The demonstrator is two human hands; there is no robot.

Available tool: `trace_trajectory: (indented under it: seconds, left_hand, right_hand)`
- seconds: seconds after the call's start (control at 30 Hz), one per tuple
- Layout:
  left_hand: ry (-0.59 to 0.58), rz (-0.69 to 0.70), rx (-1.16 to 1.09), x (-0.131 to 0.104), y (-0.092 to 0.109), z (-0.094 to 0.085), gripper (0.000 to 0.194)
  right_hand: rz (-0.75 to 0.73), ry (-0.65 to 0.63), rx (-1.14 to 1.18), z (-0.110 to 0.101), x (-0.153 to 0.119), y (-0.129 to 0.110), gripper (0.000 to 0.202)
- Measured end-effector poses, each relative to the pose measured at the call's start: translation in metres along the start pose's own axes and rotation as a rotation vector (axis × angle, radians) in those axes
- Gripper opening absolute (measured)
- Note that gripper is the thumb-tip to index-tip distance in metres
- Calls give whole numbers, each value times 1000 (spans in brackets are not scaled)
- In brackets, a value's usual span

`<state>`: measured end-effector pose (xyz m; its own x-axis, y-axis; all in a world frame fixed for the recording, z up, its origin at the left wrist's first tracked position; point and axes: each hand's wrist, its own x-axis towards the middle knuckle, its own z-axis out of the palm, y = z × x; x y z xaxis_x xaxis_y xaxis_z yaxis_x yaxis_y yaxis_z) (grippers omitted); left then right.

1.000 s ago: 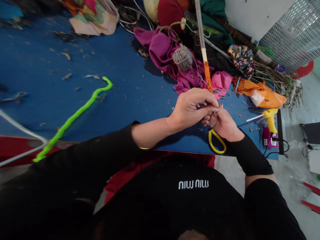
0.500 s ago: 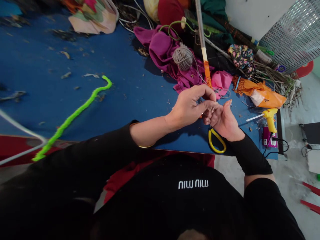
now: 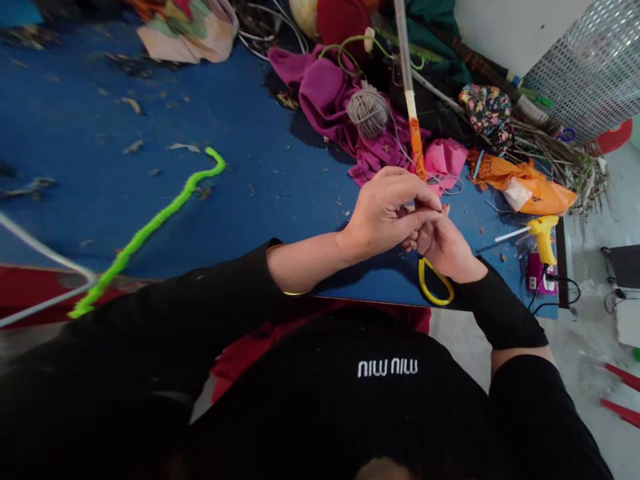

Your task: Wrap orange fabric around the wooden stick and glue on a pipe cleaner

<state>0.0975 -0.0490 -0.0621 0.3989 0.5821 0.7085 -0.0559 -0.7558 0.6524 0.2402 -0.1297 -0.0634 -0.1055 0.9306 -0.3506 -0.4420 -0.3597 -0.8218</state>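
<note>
The blue table (image 3: 250,167) is being taken as the landmark. Its near edge is running just below the two hands, and its right edge is lying beside the yellow glue gun (image 3: 543,235), with grey floor beyond. The far side of the table is being crowded by a heap of cloth: magenta cloth (image 3: 325,93), a grey yarn ball (image 3: 369,111) resting on it, pink cloth (image 3: 444,159) and an orange bag (image 3: 530,190) towards the right edge. A broad stretch of bare table top is being left open to the left of the hands, broken only by small scraps and a green pipe cleaner (image 3: 150,230) that is reaching from mid-table down past the near edge.

The stick (image 3: 414,130), wrapped orange at its lower part and pale above, is being held slanted over the table, its lower end going into the hands near the near edge and its upper end pointing over the cloth heap at the far side. The left hand (image 3: 385,213) is being curled over that lower end, fingers (image 3: 425,217) bent close together and pinched down, the fingertips meeting those of the right hand (image 3: 445,247). The right hand is being kept beneath and just behind the left, fingers drawn in narrowly at the same spot; what exactly is being nipped between the fingertips cannot be told. A yellow scissors handle (image 3: 435,287) is lying on the table directly under the right hand, at the near edge
</note>
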Motion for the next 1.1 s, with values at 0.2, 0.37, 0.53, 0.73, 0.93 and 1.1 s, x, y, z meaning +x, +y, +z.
trace_trajectory:
  seconds: [0.2, 0.37, 0.53, 0.73, 0.93, 1.1]
  left_hand:
    - [12, 77, 45, -1, -6, 2, 20]
    - [-30, 69, 23, -1, -7, 6, 27]
    - [-54, -146, -130, 0, 6, 4, 28]
    - [101, -353, -218, 8, -6, -3, 47]
    - [245, -427, -492, 22, -50, -22, 60]
    - [336, -508, -552, 33, -61, -40, 66]
  right_hand:
    - [-9, 33, -12, 0, 1, 1, 51]
    - [3, 72, -17, 0, 3, 2, 52]
    - [-3, 45, -19, 3, 1, 1, 63]
    - [4, -39, -71, 0, -2, -7, 68]
    - [-158, -82, -25, 3, -12, -19, 50]
    - [-306, 92, -22, 2, -16, -36, 35]
